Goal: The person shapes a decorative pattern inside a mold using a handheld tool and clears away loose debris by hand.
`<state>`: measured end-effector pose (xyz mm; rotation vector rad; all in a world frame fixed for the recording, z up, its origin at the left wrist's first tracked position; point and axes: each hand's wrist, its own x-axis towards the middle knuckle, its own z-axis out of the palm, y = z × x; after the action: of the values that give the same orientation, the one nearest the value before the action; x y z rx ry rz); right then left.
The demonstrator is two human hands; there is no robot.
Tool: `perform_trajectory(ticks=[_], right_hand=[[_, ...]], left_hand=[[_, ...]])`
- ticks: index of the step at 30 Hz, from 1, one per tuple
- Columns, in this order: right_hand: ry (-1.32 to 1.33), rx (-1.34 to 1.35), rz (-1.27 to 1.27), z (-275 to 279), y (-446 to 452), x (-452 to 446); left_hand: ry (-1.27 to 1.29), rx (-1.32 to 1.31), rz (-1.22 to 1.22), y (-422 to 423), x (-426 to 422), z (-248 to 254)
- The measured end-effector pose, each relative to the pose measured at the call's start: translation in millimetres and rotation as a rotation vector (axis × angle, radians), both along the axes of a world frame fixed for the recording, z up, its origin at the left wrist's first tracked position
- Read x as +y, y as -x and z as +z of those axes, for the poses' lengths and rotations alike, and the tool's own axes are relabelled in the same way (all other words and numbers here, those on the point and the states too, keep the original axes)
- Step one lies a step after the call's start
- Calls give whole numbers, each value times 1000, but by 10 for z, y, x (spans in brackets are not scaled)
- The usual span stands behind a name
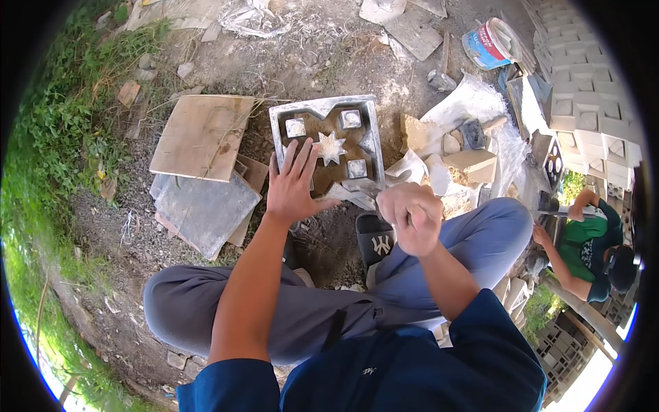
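A grey, square block mold (376,137) lies on the ground before me. Inside it are a star-shaped core (331,147) and several square cores, one of them a pale-topped square (295,128). My left hand (296,180) rests with fingers spread over the mold's near left side, fingertips close to the star. Closed in a fist, my right hand (410,216) is just beyond the near right corner. From it a greyish flat-bladed tool (355,195) reaches left along the near edge; its handle is hidden in my fingers and its exact kind is unclear.
Flat boards (202,137) and grey slabs (206,209) lie stacked left. Broken pieces and a sandy block (472,165) sit on plastic sheeting at right, with a paint bucket (491,44) behind. A co-worker (590,240) is at far right, near stacked blocks (583,75).
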<state>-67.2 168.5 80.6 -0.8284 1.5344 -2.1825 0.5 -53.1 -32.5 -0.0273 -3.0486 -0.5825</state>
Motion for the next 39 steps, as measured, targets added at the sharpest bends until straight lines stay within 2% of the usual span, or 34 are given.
perform_trajectory(ticks=[2, 5, 8, 12, 14, 16, 17, 21, 22, 24, 26, 28, 29, 30, 33, 36, 38, 39], right_hand=[[-49, 6, -36, -163, 74, -53], [3, 34, -25, 72, 38, -84], [-89, 19, 1, -163, -11, -14], [31, 107, -58, 14, 11, -118], [61, 138, -9, -12, 5, -68], [-156, 103, -74, -104, 61, -89], [-62, 60, -161, -130, 66, -112], [70, 157, -98, 120, -4, -102], [66, 142, -96, 44, -16, -98], [-142, 22, -151, -105, 78, -113], [-34, 0, -163, -63, 60, -97], [16, 175, -61, 104, -14, -49], [29, 109, -79, -42, -43, -10], [-136, 96, -106, -83, 22, -31], [-129, 54, -170, -11, 76, -65], [-46, 178, -129, 98, 9, -40], [-393, 90, -186, -92, 56, 25], [-348, 52, -231, -97, 62, 13]], left_hand=[[-11, 32, -9, 10, 9, -7], [14, 2, -5, -1, -5, -30], [-6, 16, -4, 4, -2, 7], [9, 14, -6, 0, -5, -15], [8, 5, 1, -28, -13, -28], [-30, 35, 3, -16, 2, -40], [0, 23, -6, -4, -3, -22], [1, 3, -1, -41, -27, -35], [-12, -8, 2, -79, -23, -43], [-34, 4, -4, -6, -7, -33], [10, -20, -13, 40, -3, 13], [0, -15, -6, 2, -8, 7], [-25, -5, -6, 3, -16, -18], [-31, -16, -1, -56, -3, -26], [-1, 12, -12, 50, -1, -20], [-22, 3, -5, -1, -14, -16], [-15, -26, 1, -91, 11, -11], [-2, -30, -2, -53, 16, 0]])
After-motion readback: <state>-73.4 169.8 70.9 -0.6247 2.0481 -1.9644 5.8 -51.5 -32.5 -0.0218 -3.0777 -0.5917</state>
